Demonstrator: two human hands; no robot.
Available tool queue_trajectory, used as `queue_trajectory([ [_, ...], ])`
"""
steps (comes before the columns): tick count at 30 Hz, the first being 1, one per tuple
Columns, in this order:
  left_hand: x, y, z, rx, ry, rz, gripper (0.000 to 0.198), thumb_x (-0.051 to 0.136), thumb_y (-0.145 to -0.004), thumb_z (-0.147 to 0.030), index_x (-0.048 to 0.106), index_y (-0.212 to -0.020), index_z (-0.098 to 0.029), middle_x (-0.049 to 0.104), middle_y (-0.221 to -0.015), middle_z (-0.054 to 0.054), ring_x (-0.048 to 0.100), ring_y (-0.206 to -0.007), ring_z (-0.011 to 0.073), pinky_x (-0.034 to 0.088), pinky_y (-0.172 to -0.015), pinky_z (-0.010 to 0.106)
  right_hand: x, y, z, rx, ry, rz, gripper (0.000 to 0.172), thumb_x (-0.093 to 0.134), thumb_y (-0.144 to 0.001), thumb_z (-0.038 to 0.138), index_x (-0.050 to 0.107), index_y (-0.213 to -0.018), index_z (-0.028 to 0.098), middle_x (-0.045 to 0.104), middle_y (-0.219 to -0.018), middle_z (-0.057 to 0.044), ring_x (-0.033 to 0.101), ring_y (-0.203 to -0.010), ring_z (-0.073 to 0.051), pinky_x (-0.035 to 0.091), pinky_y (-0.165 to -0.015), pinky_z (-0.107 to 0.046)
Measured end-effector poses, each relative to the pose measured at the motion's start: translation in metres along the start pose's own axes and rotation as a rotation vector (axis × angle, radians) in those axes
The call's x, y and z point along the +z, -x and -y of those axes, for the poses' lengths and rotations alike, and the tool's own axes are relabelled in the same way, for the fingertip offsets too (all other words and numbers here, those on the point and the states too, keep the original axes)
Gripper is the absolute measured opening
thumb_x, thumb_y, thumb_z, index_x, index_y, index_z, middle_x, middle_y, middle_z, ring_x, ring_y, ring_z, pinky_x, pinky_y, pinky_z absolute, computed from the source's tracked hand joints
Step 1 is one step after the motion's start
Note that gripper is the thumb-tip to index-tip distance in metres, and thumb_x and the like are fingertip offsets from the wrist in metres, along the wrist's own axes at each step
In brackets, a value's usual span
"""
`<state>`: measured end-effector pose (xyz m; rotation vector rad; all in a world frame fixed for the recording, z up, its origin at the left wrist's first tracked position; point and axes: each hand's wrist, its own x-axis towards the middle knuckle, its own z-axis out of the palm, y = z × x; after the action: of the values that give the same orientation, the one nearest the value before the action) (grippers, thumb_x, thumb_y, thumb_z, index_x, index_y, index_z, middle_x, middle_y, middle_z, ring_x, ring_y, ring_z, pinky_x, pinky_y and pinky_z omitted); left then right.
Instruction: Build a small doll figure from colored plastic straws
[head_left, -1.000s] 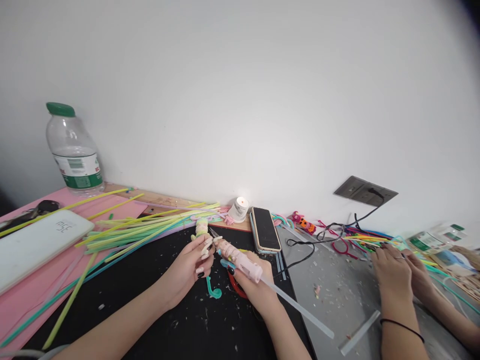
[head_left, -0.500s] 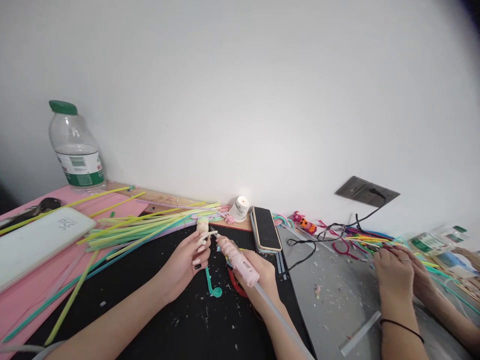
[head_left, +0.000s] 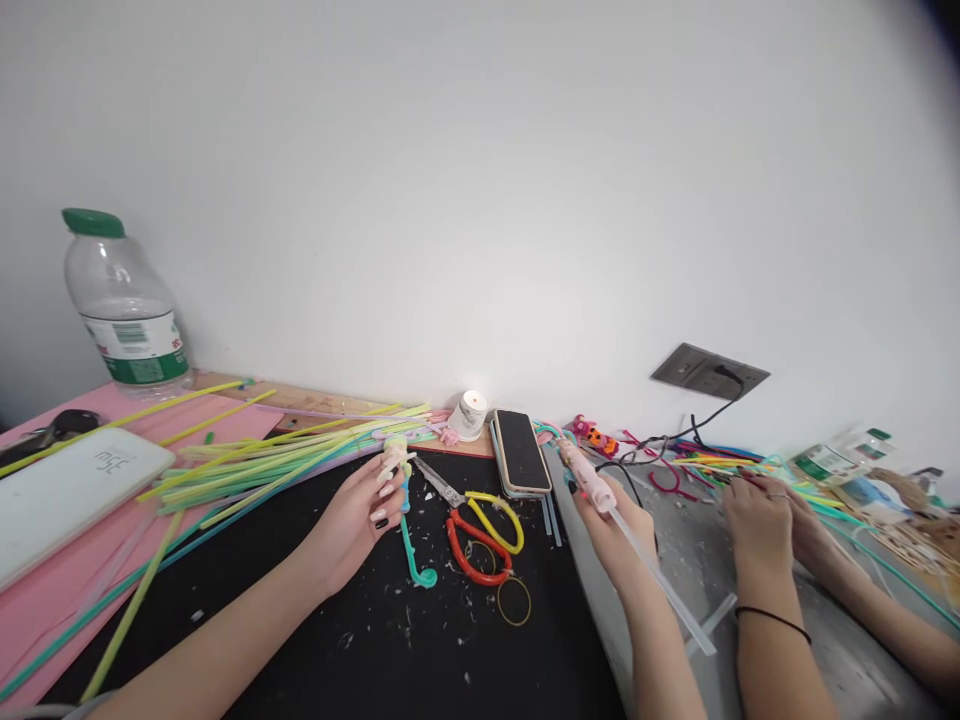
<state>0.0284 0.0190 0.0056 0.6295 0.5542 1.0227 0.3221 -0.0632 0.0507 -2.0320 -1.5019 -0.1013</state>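
My left hand (head_left: 364, 510) pinches a small cream fuzzy pipe-cleaner piece (head_left: 395, 452) in its fingertips. Below those fingers a teal pipe cleaner (head_left: 409, 550) with a curled end shows against the black mat; whether it joins the cream piece I cannot tell. At the mat's right edge, my right hand (head_left: 621, 525) is wrapped round a pink glue gun (head_left: 592, 485). A long translucent glue stick (head_left: 664, 585) sticks out of its back end towards me. Between my hands lie scissors (head_left: 495, 530) with one yellow and one red handle.
Pipe cleaners (head_left: 247, 470) lie in a bundle at left, near a white power bank (head_left: 75, 500) and a bottle (head_left: 131, 320). A paper cup (head_left: 470, 415) and phone (head_left: 521, 453) stand behind. Black cable (head_left: 694, 430) runs to the socket. Another person's hands (head_left: 765, 520) work at right.
My right hand has carried the glue gun rightwards, away from my left hand, uncovering the scissors. My left hand still holds the cream piece. The view has turned slightly right.
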Motion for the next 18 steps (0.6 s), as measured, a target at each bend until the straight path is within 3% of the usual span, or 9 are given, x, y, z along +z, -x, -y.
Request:
queue_trajectory([
  [4, 0.001, 0.001, 0.0, -0.009, -0.008, 0.006, 0.024, 0.055, -0.089, -0.027, 0.041, -0.072, -0.018, 0.032, -0.065, -0.007, 0.024, -0.045, 0.0031, 0.029, -0.043, 0.015, -0.009, 0.001, -0.024, -0.036, 0.088, 0.158, 0.024, 0.048, -0.08, 0.029, 0.063, -0.098, 0.023, 0.07, -0.084, -0.007, 0.065, -0.075, -0.024, 0.045, -0.063, -0.029],
  [7, 0.001, 0.002, 0.0, -0.004, -0.018, 0.02, 0.023, 0.055, -0.089, -0.026, 0.041, -0.072, -0.018, 0.032, -0.065, -0.007, 0.024, -0.046, 0.0032, 0.029, -0.044, 0.015, -0.006, -0.002, -0.048, -0.088, 0.116, 0.244, 0.032, 0.049, -0.075, 0.024, 0.06, -0.105, 0.019, 0.068, -0.102, -0.01, 0.064, -0.091, -0.025, 0.046, -0.075, -0.031],
  [12, 0.001, 0.002, 0.003, 0.03, -0.121, 0.013, 0.024, 0.054, -0.089, -0.031, 0.041, -0.073, -0.018, 0.033, -0.065, -0.008, 0.021, -0.046, 0.0037, 0.027, -0.045, 0.017, 0.007, -0.003, -0.08, -0.057, 0.304, 0.354, 0.044, 0.048, -0.074, 0.02, 0.059, -0.116, 0.016, 0.064, -0.109, -0.011, 0.058, -0.103, -0.028, 0.043, -0.086, -0.036],
  [15, 0.001, 0.001, 0.007, 0.116, -0.337, -0.016, 0.027, 0.047, -0.091, -0.037, 0.043, -0.073, -0.018, 0.035, -0.062, -0.008, 0.022, -0.046, 0.005, 0.027, -0.047, 0.019, 0.004, -0.003, -0.08, -0.017, 0.423, 0.357, 0.051, 0.049, -0.07, 0.012, 0.059, -0.12, 0.015, 0.065, -0.108, -0.014, 0.057, -0.105, -0.03, 0.04, -0.09, -0.04],
  [18, 0.0, 0.001, 0.012, 0.187, -0.572, 0.008, 0.032, 0.04, -0.093, -0.042, 0.041, -0.07, -0.019, 0.034, -0.057, -0.008, 0.026, -0.049, 0.0079, 0.026, -0.048, 0.021, -0.006, -0.002, -0.05, -0.071, 0.36, 0.253, 0.041, 0.048, -0.074, 0.013, 0.063, -0.113, 0.014, 0.064, -0.111, -0.016, 0.057, -0.105, -0.031, 0.039, -0.09, -0.042],
])
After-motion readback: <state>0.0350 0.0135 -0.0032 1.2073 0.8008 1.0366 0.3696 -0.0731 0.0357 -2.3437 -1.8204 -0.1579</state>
